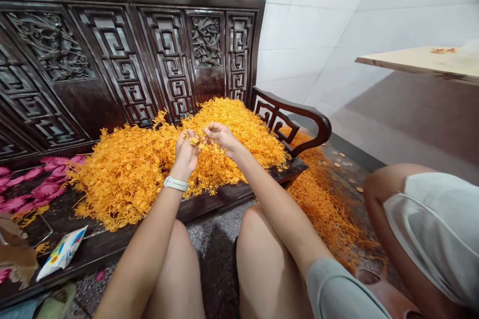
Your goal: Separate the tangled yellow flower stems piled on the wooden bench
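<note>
Both hands (186, 152) (222, 138), loosely curled, pinch orange strands (195, 141).

Frilly orange-yellow pieces (123, 174) in a loose, tangled heap on a dark bench (223, 201)

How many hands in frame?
2. Left hand, with a pale watch band at its wrist, and right hand beside it, both over the orange heap on the bench. Others may be hidden or out of frame.
</note>
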The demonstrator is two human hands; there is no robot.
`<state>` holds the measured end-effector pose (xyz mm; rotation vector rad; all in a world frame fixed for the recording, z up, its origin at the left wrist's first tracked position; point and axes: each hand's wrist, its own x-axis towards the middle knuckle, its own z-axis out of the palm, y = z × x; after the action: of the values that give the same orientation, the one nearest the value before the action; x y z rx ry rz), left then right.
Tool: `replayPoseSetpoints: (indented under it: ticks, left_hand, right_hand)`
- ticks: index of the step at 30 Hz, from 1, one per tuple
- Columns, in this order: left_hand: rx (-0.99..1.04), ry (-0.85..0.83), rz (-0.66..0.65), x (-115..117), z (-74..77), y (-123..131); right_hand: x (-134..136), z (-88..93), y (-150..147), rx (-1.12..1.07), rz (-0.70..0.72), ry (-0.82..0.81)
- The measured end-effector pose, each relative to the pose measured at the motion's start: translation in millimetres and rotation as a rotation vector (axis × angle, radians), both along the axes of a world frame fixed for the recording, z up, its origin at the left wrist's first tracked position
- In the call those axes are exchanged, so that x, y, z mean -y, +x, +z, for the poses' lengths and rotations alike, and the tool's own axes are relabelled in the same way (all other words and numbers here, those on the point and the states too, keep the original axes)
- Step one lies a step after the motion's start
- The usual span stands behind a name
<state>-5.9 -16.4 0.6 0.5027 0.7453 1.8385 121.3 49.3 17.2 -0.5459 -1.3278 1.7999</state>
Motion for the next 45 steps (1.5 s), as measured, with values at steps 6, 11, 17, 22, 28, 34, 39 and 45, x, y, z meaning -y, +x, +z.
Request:
replayPoseSetpoints:
  ticks: [6,11,17,22,28,34,39,45]
  left_hand:
    - [0.144,0.084,-0.223,5,13.6,6]
    - [0.233,0.049,-0.298,10,18.8,4]
    - [0.260,0.089,-0.346,15,22.0,2]
    - [0.262,0.109,-0.343,20,27.2,2]
    - [0.309,0.166,-0.316,22,25.7,-2]
    - [0.343,0.125,-0.311,14,16.5,1]
    - [0.328,0.074,-0.241,13,14.4,-7]
    - [0.207,0.124,-0.194,13,14.2,-14]
  right_hand:
    - [-1,-1.8,-2,-0.063,0.122,-0.093]
    - [1,-1.4,0,-0.087,0.231,-0.133]
    - [3,-0.9,2,-0.179,0.313,-0.129]
    - [5,-2.5,2,-0.224,0.378,-0.079]
    - [12,11.8,-2,-0.451,0.328,-0.215]
    - [12,19.6,-4,-0.310,0.042,-0.167]
    - [-1,7.7,0,0.032,-0.275,-0.100]
    - [-14,-3.1,2,0.200,-0.393,-0.050]
